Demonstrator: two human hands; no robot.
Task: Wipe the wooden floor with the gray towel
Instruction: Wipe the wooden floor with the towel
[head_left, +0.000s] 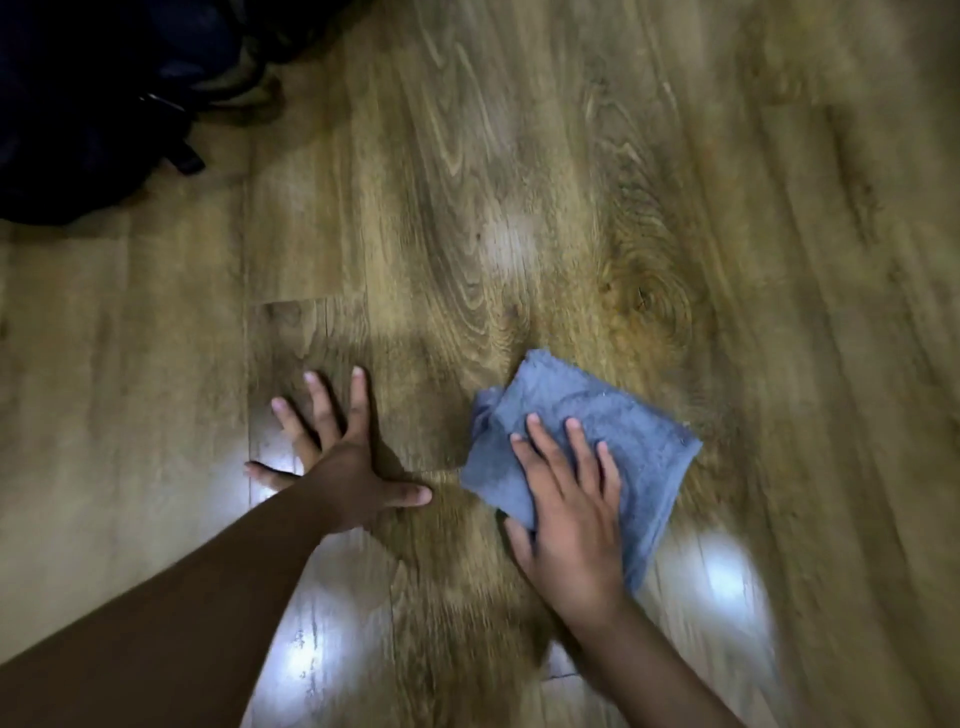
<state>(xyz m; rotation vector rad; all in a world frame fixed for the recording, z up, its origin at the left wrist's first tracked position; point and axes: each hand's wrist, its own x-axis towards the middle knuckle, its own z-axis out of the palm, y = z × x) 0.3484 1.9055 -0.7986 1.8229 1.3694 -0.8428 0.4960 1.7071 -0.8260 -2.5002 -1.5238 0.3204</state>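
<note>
The wooden floor (519, 182) fills nearly the whole view, its brown planks running with strong grain and a knot pattern right of centre, with pale glare patches near the bottom and middle. In the top left corner lies a dark bag (78, 130) with a strap end resting on the boards; its details are too dim to tell.

The gray towel (623, 431) lies folded and a little rumpled on the floor, right of centre and low in the view. The right hand (571, 525) rests flat on top of its near left part, fingers straight and slightly spread, palm pressing the cloth down; the towel juts out beyond the fingertips and to the right of the hand. The left hand (343, 467) is planted on the bare boards just left of the towel, apart from it, fingers splayed wide and holding nothing.
</note>
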